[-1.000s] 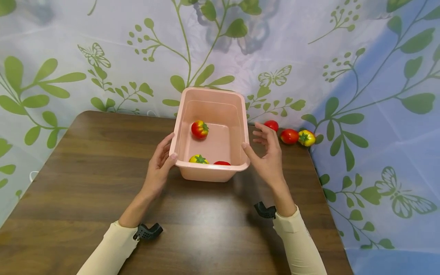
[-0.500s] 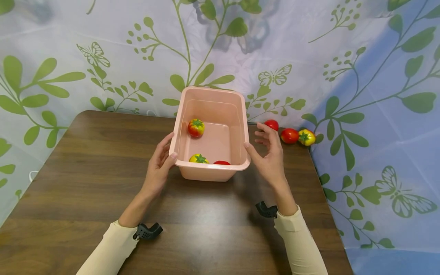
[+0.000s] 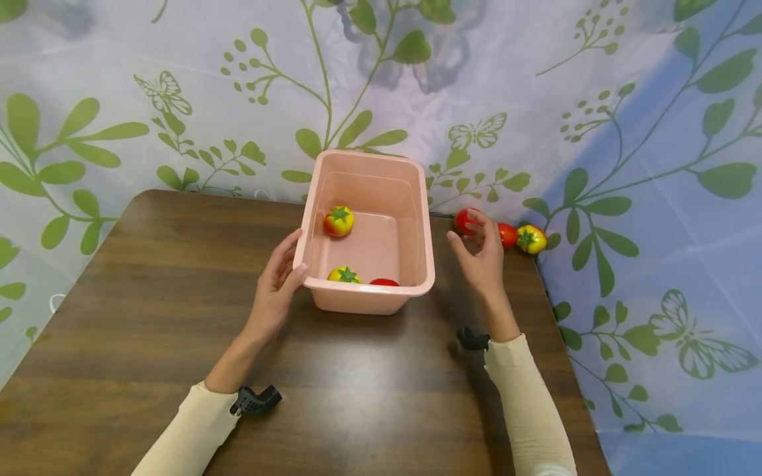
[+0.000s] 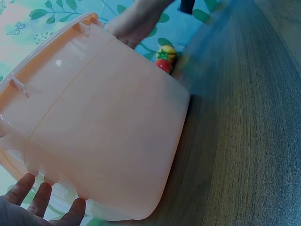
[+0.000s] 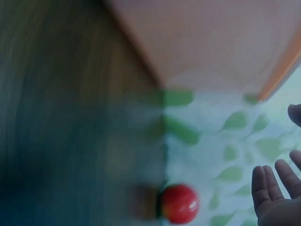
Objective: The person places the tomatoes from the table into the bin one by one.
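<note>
A pink plastic bin (image 3: 372,301) stands near the back of the wooden table. My left hand (image 3: 275,287) holds its left front corner, thumb on the rim and fingers against the outer wall. Inside lie a red-and-yellow tomato (image 3: 338,221) with a green top, a yellow fruit (image 3: 343,275) with a green top, and a red fruit (image 3: 383,282) mostly hidden by the front rim. My right hand (image 3: 483,264) is off the bin, fingers loosely bent with nothing between them. Just behind its fingertips is a red tomato (image 3: 464,221), also seen in the right wrist view.
To the right of that tomato, along the table's back edge, lie another red tomato (image 3: 508,235), partly behind my hand, and a yellow ribbed fruit (image 3: 532,239). A leaf-patterned cloth (image 3: 226,119) hangs behind the table (image 3: 357,396).
My right hand has moved away from the bin's right rim, rightward to the loose red tomatoes. The red-and-yellow tomato inside has rolled slightly left, its green top turning up. My left hand stays put.
</note>
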Tool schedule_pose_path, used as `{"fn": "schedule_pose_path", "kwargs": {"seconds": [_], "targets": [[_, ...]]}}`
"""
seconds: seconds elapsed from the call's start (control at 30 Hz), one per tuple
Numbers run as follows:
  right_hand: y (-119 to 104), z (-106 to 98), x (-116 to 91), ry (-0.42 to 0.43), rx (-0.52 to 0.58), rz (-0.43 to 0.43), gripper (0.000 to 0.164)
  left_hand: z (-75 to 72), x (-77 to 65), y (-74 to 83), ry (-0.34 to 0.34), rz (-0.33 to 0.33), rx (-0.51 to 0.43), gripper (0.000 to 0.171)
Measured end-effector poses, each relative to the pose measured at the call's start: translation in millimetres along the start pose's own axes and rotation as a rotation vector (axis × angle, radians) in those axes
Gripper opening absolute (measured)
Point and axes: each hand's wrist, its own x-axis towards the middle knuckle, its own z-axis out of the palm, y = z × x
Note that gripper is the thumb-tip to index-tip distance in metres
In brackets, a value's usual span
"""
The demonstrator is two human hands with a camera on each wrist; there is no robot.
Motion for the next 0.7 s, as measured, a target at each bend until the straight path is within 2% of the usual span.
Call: {"fn": "schedule_pose_path", "kwargs": {"seconds": [0.2,0.33,0.5,0.7], "targets": [[48.3,-6.4,25.5,-0.021,-0.16,0.088,0.063,0.5,-0.1,0.0,0.01,0.007,-0.019,0.06],[77.1,-1.6,37.7,-0.027,-0.237,0.123,0.066,-0.9,-2.5,0.5,0.022,0.001,-0.023,0.06],[99.8,4.8,46.0,0.017,-0.273,0.163,0.066,-1.2,-3.2,-0.3,0.027,0.0,-0.03,0.06],[112.3,7.4,50.1,0.058,-0.263,0.17,0.069,-0.7,-1.5,-0.8,0.011,0.006,-0.001,0.059]]}}
